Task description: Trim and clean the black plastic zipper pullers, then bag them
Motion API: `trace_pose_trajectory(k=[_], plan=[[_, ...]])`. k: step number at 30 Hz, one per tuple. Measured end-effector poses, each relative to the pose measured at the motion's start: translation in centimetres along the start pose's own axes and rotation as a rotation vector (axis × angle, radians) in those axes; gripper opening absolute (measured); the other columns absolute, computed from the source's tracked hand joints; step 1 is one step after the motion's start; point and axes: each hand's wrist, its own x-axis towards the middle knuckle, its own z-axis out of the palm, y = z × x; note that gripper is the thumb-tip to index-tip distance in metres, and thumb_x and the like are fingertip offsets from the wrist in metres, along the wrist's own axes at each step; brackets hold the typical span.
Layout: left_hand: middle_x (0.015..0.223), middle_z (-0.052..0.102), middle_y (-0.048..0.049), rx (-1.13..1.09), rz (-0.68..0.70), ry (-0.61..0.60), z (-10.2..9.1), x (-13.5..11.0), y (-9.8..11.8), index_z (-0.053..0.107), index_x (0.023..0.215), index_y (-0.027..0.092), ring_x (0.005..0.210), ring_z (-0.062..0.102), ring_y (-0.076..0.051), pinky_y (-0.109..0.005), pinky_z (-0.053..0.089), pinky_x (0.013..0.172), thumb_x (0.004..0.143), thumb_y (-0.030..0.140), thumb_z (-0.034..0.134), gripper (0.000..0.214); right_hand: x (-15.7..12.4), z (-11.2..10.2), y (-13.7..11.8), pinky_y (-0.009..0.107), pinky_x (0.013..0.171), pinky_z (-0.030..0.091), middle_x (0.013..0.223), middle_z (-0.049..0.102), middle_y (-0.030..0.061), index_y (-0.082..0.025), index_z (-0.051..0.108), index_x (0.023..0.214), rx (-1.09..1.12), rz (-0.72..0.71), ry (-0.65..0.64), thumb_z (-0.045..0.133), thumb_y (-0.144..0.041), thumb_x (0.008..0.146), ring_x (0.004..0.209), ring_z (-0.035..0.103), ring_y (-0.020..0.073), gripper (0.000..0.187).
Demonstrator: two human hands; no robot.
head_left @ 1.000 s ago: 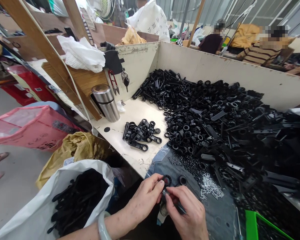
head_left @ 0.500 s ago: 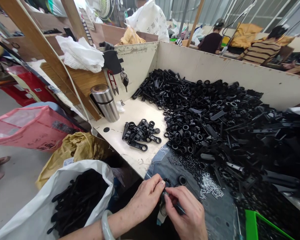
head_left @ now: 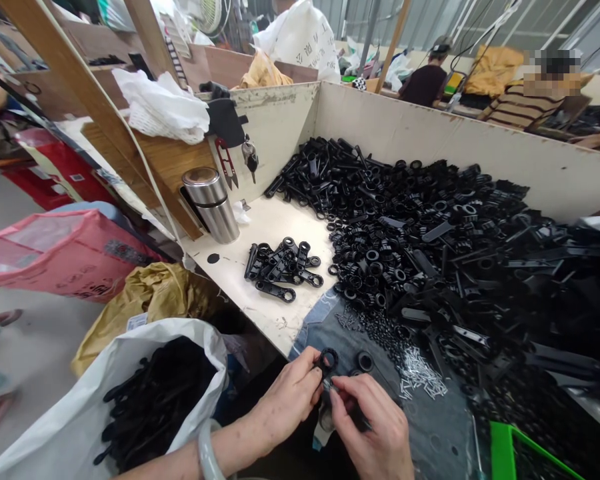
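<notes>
My left hand [head_left: 291, 395] is closed on a black plastic part with a ring-shaped end [head_left: 335, 356], held low over the denim cloth [head_left: 420, 427]. Fingertips of my right hand [head_left: 375, 421] pinch together against the same part, just below its ring; whatever is between them is too small to make out. Beside the hands, a loose black ring [head_left: 365, 362] lies on the cloth. Small silver pins [head_left: 423, 375] form a pile to the right, with tiny black pieces [head_left: 375, 330] behind them. A small heap of ring-ended black parts [head_left: 283, 267] rests on the pale tabletop.
A large mound of black parts [head_left: 405, 220] fills the bench's back and right. A steel flask [head_left: 213, 207] stands at left, near hanging red snips [head_left: 225, 162]. A white sack [head_left: 55, 427] of black parts sits lower left; a green frame [head_left: 503, 450] is lower right.
My left thumb and fingers have shifted down and left, so more of the part's ring end shows. My right hand keeps nearly the same place and pinch.
</notes>
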Motion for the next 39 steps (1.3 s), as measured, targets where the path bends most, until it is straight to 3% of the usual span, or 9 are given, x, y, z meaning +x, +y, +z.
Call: trace_pose_trajectory(k=[7,14,27,33,39], plan=[[0.065,0.049,0.0083,0.14,0.047,-0.03,0.1,0.1,-0.4,0.05,0.107,0.022,0.047,0.043,-0.009,-0.023,0.037,0.053,0.103,0.04,0.034,0.023,0.3,0.4,0.0,0.023,0.058,0.053,0.075,0.067,0.0008,-0.019,0.069,0.102,-0.027,-0.007,-0.005,0.061,-0.015,0.096,0.061,0.065,0.0131,0.011],[0.06,0.043,0.01,0.205,0.048,-0.015,-0.1,-0.4,0.3,0.049,0.106,0.022,0.053,0.042,-0.012,-0.026,0.039,0.06,0.103,0.042,0.037,0.023,0.5,0.7,0.1,0.024,0.065,0.055,0.082,0.07,0.0032,-0.019,0.069,0.105,-0.098,-0.047,-0.028,0.059,-0.014,0.098,0.07,0.07,0.0148,0.013],[0.067,0.052,0.0062,0.173,0.022,0.024,-0.3,-1.1,0.5,0.053,0.106,0.024,0.063,0.05,-0.016,-0.029,0.042,0.073,0.097,0.038,0.046,0.018,0.3,1.0,0.3,0.026,0.069,0.056,0.08,0.071,0.005,-0.014,0.069,0.109,-0.19,-0.166,-0.076,0.052,-0.014,0.103,0.072,0.068,0.016,0.018],[0.068,0.057,0.0027,0.098,0.061,0.099,-0.3,-1.3,0.1,0.058,0.11,0.024,0.078,0.058,-0.022,-0.032,0.044,0.083,0.094,0.045,0.055,0.026,-0.1,1.3,0.8,0.025,0.071,0.058,0.084,0.072,0.0065,-0.013,0.068,0.113,-0.255,-0.211,-0.098,0.049,-0.013,0.103,0.072,0.071,0.0159,0.021],[0.083,0.066,-0.0041,0.069,0.049,0.173,-0.3,-1.7,0.2,0.061,0.114,0.024,0.1,0.061,-0.027,-0.036,0.045,0.094,0.09,0.045,0.06,0.032,-0.8,1.4,1.7,0.024,0.078,0.059,0.092,0.074,0.0076,-0.013,0.064,0.122,-0.284,-0.241,-0.16,0.053,-0.013,0.102,0.079,0.074,0.0163,0.023]])
